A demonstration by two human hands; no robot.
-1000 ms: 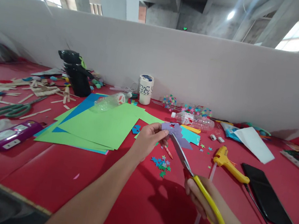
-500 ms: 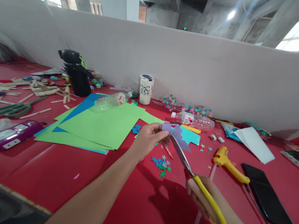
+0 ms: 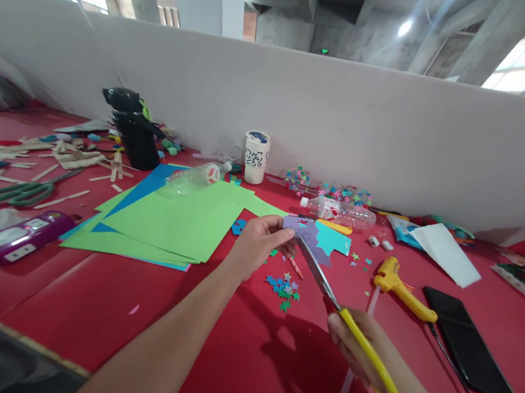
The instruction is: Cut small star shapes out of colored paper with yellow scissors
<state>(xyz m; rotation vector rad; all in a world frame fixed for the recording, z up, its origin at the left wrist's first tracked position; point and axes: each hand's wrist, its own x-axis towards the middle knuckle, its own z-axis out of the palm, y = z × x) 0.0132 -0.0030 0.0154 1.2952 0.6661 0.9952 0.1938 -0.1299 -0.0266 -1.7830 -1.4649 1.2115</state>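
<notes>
Between thumb and fingers, my left hand (image 3: 260, 244) pinches a piece of purple paper (image 3: 317, 242) that has cut-outs in it. My right hand (image 3: 359, 344) grips yellow-handled scissors (image 3: 364, 342), their blades pointing up and left and meeting the purple paper close to my left thumb. Whether the blades are fully closed on the paper I cannot tell. Behind it lies a cyan paper piece (image 3: 337, 240) with cut edges. Below the paper, several small paper stars (image 3: 284, 287) in blue, green and purple lie on the red table (image 3: 242, 348).
Green sheets (image 3: 176, 224) lie left of my hands, with a clear plastic bottle (image 3: 197, 177) on them. A second bottle (image 3: 342, 212), a white cup (image 3: 255, 158) and a black flask (image 3: 133, 131) stand or lie behind. At right are a yellow glue gun (image 3: 402, 289) and a black tablet (image 3: 470, 346).
The purple paper and scissor blades have shifted very slightly, the paper's lower tip moving a little left. Both hands keep their hold.
</notes>
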